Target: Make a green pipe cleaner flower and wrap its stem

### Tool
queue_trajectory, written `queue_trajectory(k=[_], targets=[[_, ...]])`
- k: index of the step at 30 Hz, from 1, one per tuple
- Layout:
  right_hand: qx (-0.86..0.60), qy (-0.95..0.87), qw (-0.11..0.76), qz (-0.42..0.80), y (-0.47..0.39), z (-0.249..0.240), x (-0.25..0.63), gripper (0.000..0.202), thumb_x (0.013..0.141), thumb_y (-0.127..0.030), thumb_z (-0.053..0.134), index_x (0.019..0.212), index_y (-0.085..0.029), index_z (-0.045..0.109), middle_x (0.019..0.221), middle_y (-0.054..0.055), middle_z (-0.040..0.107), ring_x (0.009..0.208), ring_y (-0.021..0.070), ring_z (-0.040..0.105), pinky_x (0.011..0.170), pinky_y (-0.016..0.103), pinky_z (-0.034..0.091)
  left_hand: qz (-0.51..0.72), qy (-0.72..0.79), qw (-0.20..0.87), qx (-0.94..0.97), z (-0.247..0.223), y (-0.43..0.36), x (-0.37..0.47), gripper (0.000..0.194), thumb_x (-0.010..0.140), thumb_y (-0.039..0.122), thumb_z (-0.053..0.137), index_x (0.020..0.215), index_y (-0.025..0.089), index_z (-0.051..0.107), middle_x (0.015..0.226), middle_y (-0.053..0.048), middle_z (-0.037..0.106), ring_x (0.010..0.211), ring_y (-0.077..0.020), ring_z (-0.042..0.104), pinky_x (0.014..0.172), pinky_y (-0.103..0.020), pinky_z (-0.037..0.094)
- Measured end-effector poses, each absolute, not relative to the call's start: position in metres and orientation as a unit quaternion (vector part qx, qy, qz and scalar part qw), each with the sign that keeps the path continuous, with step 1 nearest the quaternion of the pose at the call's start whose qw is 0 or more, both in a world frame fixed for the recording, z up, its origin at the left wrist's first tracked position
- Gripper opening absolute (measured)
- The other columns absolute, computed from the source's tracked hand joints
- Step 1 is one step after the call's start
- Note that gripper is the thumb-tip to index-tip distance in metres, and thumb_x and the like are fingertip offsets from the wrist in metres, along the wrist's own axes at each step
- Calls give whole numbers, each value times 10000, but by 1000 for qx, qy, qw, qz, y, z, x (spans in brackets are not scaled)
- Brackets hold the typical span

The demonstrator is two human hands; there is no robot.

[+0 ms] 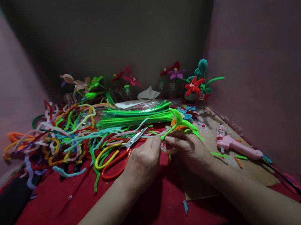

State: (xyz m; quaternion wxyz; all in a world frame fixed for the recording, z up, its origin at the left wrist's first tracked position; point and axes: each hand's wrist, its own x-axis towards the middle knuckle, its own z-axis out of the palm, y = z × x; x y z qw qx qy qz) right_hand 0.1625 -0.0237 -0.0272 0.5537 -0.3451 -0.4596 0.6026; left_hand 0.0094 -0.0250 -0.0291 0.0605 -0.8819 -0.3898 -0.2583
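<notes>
My left hand [145, 156] is closed, its thumb and fingers pinched at the end of a green pipe cleaner stem. Close beside it, my right hand [190, 150] is closed around the same piece, a green pipe cleaner flower [178, 115] whose petals or leaves stick up above the fingers. Something clear and pale shows between the two hands, too hidden to name. Scissors [128, 145] with yellow and red handles lie partly open just left of my left hand. Behind the hands is a bundle of green pipe cleaners [136, 115] in clear wrap.
Tangled coloured pipe cleaners [57, 136] heap up at the left. A pink glue gun [237, 145] lies on a brown board [202, 189] at the right. Finished flowers [194, 85] in small pots line the back. A red cloth [79, 222] covers the table.
</notes>
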Motion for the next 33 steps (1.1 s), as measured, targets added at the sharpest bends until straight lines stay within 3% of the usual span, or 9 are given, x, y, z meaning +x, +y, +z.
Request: queue_trajectory(k=[9, 15, 21, 26, 33], targets=[[-353, -486, 577, 552, -23, -30, 163, 93, 715, -265, 645, 689, -178, 665, 671, -7, 604, 661, 134, 518, 637, 257, 407, -296, -440, 91, -843, -28, -29, 14, 271, 895, 213, 342, 1125, 111, 443, 852, -109, 610, 672, -184, 600, 572, -277, 430], [-362, -503, 566, 544, -27, -26, 162, 115, 728, -274, 640, 688, -171, 672, 647, -17, 594, 648, 122, 514, 644, 243, 404, -311, -379, 183, -852, -31, -28, 13, 162, 863, 124, 394, 973, 110, 512, 769, -78, 603, 716, -177, 599, 588, -260, 427], [-369, -501, 554, 553, -29, -23, 161, 118, 730, -274, 643, 692, -171, 686, 644, -13, 604, 647, 118, 519, 630, 233, 409, -344, -391, 188, -833, -32, -28, 16, 126, 844, 115, 429, 918, 117, 531, 714, -51, 600, 612, -156, 579, 525, -254, 398], [-318, -493, 556, 589, -27, -23, 161, 74, 710, -228, 655, 749, -191, 706, 716, 5, 655, 701, 143, 555, 690, 264, 426, -397, -418, 38, -816, -27, -31, 18, 130, 854, 130, 403, 911, 126, 520, 731, -48, 607, 601, -132, 573, 560, -239, 405], [-336, -520, 547, 563, -24, -25, 162, 79, 700, -248, 652, 706, -182, 694, 706, 12, 647, 717, 160, 552, 726, 293, 411, -395, -489, -358, -690, -6, -33, 22, 140, 816, 201, 429, 692, 174, 488, 555, 37, 508, 414, -68, 437, 430, -200, 347]])
